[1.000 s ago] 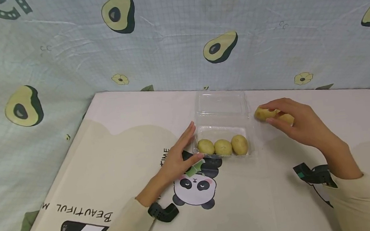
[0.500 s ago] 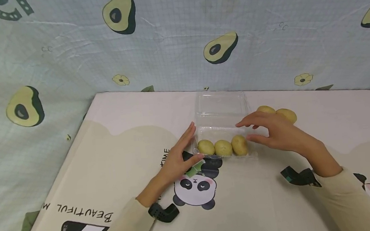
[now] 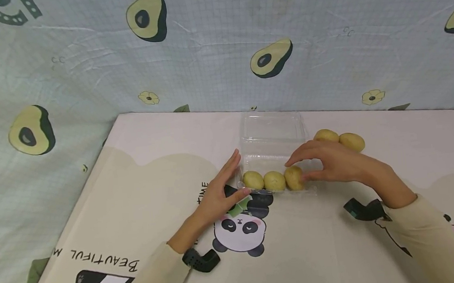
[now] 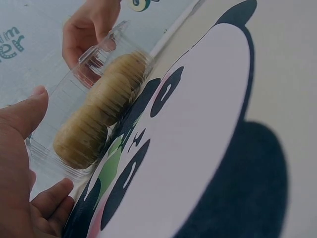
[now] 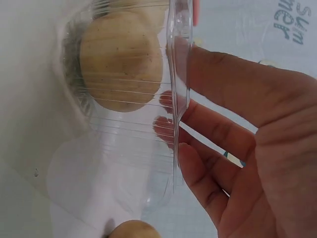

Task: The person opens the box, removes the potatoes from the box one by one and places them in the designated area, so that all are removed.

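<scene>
- Right hand (image 3: 333, 163) over the action, fingers curved around the end potato (image 3: 294, 180) inside the clear box (image 3: 267, 160); pinching or merely hovering, impossible to say!
- Best to touch lightly, sparing the thin plastic and two neighbouring potatoes (image 3: 274, 181) left of those fingers.
- Left hand (image 3: 220, 193) alongside the box, fingers straight and spread: worth using as a brace.
- Just beyond the right fingers, two loose potatoes (image 3: 352, 142) on the pale surface (image 3: 295, 253).
- Farther out, open lid (image 3: 270, 126), then avocado-print cloth (image 3: 199, 21).

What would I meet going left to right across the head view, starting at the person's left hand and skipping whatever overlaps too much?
Left hand → left round yellow potato in the clear plastic box → middle boxed potato → right boxed potato → first loose yellow potato → last loose potato.
</scene>
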`<state>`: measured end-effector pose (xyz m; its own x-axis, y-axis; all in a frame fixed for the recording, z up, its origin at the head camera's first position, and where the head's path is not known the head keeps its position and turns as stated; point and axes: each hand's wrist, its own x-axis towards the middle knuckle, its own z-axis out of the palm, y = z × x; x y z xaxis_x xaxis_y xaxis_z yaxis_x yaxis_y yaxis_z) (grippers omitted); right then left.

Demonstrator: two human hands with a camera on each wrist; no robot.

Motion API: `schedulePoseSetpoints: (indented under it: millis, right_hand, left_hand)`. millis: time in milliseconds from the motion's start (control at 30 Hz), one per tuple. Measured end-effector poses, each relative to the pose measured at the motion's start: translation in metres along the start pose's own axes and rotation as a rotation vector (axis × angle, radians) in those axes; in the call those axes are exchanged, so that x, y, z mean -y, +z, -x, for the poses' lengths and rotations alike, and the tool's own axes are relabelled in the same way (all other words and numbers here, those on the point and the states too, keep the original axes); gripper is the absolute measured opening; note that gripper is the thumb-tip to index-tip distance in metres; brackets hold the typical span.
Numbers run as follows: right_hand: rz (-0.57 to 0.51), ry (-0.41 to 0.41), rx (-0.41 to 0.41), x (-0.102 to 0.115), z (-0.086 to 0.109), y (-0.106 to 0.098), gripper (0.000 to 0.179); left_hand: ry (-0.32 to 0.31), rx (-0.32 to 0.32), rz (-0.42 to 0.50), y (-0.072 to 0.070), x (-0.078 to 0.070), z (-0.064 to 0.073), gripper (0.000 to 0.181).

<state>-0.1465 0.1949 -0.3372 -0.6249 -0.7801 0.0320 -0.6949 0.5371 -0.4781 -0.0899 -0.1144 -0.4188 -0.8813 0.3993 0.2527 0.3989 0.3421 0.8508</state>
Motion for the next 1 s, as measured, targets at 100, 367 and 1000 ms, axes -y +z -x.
schedulePoseSetpoints:
  millis: [100,367,1000]
  right_hand:
    - [0.025,0.005,0.019,0.0,-0.002,-0.001,0.039]
    - [0.037,0.038,0.101,-0.002,-0.01,-0.003,0.041]
    - [0.001,0.062,0.218,-0.006,-0.019,-0.002,0.042]
  left_hand:
    - [0.001,0.001,0.003,0.0,0.0,0.0,0.081]
    - [0.006,0.0,0.004,-0.001,-0.001,0.0,0.08]
    - [-0.012,0.003,0.007,0.001,0.0,0.0,0.081]
